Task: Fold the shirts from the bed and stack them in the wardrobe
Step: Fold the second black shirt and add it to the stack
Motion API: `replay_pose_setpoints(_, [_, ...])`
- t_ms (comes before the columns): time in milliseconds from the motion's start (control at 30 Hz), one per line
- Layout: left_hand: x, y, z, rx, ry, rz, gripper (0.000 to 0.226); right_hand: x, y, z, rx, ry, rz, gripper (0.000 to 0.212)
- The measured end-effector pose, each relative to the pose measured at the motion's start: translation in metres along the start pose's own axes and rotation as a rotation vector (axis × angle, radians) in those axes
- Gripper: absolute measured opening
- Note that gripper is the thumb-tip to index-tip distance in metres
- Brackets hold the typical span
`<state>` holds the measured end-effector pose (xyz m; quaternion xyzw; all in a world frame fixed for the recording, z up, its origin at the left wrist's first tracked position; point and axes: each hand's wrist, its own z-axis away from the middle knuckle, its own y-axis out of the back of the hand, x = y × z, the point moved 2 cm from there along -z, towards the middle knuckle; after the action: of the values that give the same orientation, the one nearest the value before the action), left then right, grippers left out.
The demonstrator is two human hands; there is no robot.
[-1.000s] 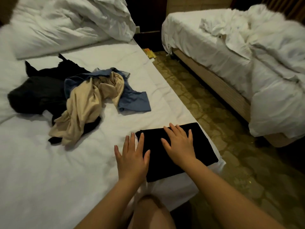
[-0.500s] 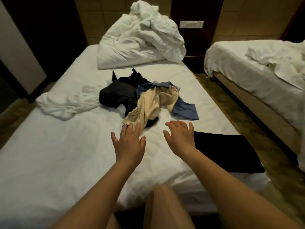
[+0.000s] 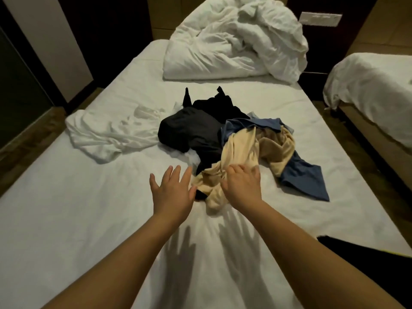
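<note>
A pile of unfolded shirts lies mid-bed: a beige shirt (image 3: 243,150) on top, a blue shirt (image 3: 305,181) under its right side and black shirts (image 3: 191,132) behind. My right hand (image 3: 243,188) is on the near end of the beige shirt, its fingers curled down into the cloth. My left hand (image 3: 171,192) hovers with spread fingers just left of that shirt and holds nothing. A folded black shirt (image 3: 367,264) lies at the bed's near right edge, partly behind my right forearm.
A crumpled white garment (image 3: 111,134) lies on the left side of the white bed (image 3: 66,219). A bunched white duvet (image 3: 234,41) fills the head end. A second bed (image 3: 374,85) stands to the right across a narrow floor strip. Dark panels stand at left.
Both hands left the folded black shirt and reached forward to the pile. My right hand now grips the beige shirt. The view swung left, so the folded shirt sits at lower right.
</note>
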<state>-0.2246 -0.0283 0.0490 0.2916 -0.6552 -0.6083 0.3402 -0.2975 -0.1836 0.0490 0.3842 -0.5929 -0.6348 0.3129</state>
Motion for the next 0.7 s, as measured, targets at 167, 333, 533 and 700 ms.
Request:
replay_pose_setpoints(167, [-0.01, -0.021, -0.048, -0.003, 0.063, 0.026, 0.058, -0.023, -0.023, -0.072, -0.057, 0.062, -0.021, 0.063])
replay_pose_setpoints(333, [-0.022, -0.036, -0.059, -0.015, 0.075, 0.027, 0.06, -0.026, -0.033, -0.116, -0.013, -0.106, -0.116, 0.02])
replay_pose_setpoints(533, [-0.026, -0.027, -0.052, 0.011, 0.07, 0.078, 0.06, -0.014, -0.008, -0.096, 0.217, -0.054, -0.301, 0.018])
replay_pose_setpoints(700, [-0.013, 0.024, -0.036, 0.203, 0.017, 0.205, 0.059, -0.002, 0.098, -0.067, 0.655, 0.043, -0.663, 0.024])
